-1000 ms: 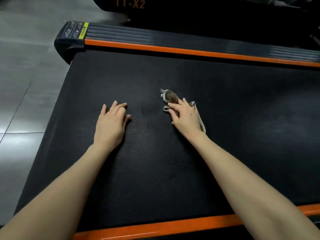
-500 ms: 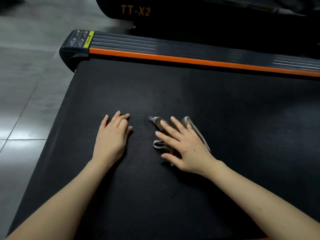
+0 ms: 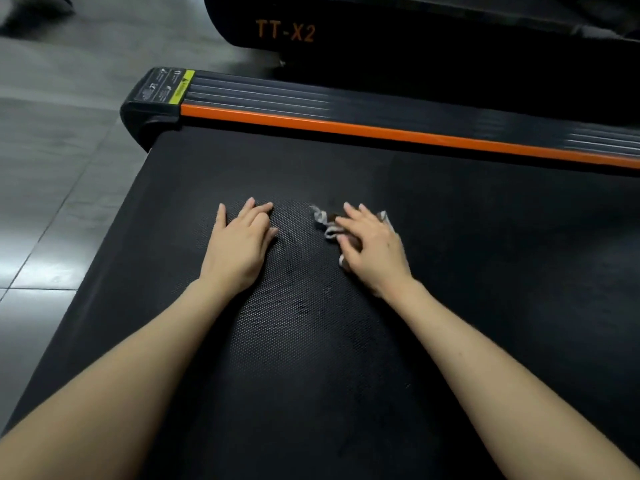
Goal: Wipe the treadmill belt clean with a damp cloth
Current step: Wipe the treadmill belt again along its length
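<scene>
The treadmill belt [image 3: 450,271] fills most of the view, black and finely dimpled, with both bare forearms reaching out over it. The left hand [image 3: 239,244] rests palm down on the belt, its fingers [image 3: 258,211] fairly straight and close together, holding nothing. Just beside it, a small gap apart, the right hand [image 3: 374,251] presses a crumpled pale cloth [image 3: 323,221] against the belt; its fingers [image 3: 349,211] are spread over the cloth rather than curled round it, and the hand hides most of the fabric, so only its edges show. Beyond the hands an orange strip [image 3: 381,133] edges the belt, backed by a black ribbed side rail [image 3: 311,98] with a warning label [image 3: 166,86] at its end. A second dark machine marked TT-X2 [image 3: 285,31] stands behind. Grey floor tiles [image 3: 52,185] lie to the left.
</scene>
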The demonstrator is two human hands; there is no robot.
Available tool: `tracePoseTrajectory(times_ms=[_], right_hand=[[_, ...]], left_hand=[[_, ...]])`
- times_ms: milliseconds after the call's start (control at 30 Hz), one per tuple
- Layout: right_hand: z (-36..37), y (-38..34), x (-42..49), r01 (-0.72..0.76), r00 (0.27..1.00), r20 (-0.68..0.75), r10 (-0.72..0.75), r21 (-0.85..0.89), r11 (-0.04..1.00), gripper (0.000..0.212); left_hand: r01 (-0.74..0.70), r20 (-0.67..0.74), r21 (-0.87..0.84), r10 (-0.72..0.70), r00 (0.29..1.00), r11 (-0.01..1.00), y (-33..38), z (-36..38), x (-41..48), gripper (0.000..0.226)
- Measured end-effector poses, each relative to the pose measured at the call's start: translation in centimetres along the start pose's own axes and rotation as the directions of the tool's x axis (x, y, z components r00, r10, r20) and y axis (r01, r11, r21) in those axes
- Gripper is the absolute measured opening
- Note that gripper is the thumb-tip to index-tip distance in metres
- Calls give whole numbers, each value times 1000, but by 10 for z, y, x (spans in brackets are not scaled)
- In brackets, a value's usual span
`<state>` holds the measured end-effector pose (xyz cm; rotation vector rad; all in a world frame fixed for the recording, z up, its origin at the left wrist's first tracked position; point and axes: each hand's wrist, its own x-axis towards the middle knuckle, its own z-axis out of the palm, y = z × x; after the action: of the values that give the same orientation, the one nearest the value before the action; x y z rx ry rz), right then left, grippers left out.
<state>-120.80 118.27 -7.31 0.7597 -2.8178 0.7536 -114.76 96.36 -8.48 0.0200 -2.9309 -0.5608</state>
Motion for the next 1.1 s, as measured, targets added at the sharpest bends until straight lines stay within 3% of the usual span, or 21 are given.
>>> tracePoseTrajectory(times_ms=[167, 233, 333, 400, 533, 600, 667, 700, 767, 833, 933, 1033, 1100], right_hand=[[-7, 26, 59, -220, 974, -78, 215, -69, 973, 34], [-7, 17, 58, -222, 973, -69, 220, -17, 975, 31], [3, -12, 13, 81, 996, -36, -79, 50, 995, 27], [12, -24, -18, 267, 963, 9, -268, 63, 962, 32], [11, -6, 7, 363, 932, 2, -363, -67, 929, 28], [6, 14, 38, 276, 953, -82, -291, -159, 948, 23], [-11, 46, 66, 27, 972, -227, -61, -150, 988, 22], [-24, 63, 77, -148, 944, -308, 120, -67, 987, 25], [-43, 94, 96, -467, 791, -405, 459, 85, 880, 29], [-42, 102, 111, -575, 737, -392, 551, 65, 816, 33], [-21, 74, 129, -507, 821, -325, 469, -40, 861, 33], [3, 32, 146, -316, 942, -176, 287, -174, 933, 32], [14, 13, 151, -209, 977, -95, 192, -214, 954, 29]], left_hand=[[-23, -35, 8, 24, 999, 1000, -3, 5, -2, 26], [-17, -39, 12, 18, 999, 1000, -3, 5, -1, 26], [-27, -49, 16, 28, 998, 999, -3, 6, -1, 34], [-37, -59, 34, 39, 997, 999, -4, 7, -2, 46], [-40, -62, 31, 42, 997, 999, -5, 8, -3, 51], [-32, -59, 27, 33, 998, 999, -5, 8, -4, 51], [-32, -62, 24, 33, 998, 999, -5, 9, -5, 50], [-32, -63, 29, 34, 997, 999, -5, 9, -5, 50], [-32, -70, 39, 35, 997, 999, -5, 8, -3, 50], [-33, -77, 38, 36, 996, 999, -5, 8, -1, 49], [-27, -73, 45, 31, 997, 999, -4, 11, 0, 47], [-31, -68, 58, 35, 997, 998, -4, 12, 0, 46], [-37, -68, 55, 41, 997, 998, -6, 11, 0, 46]])
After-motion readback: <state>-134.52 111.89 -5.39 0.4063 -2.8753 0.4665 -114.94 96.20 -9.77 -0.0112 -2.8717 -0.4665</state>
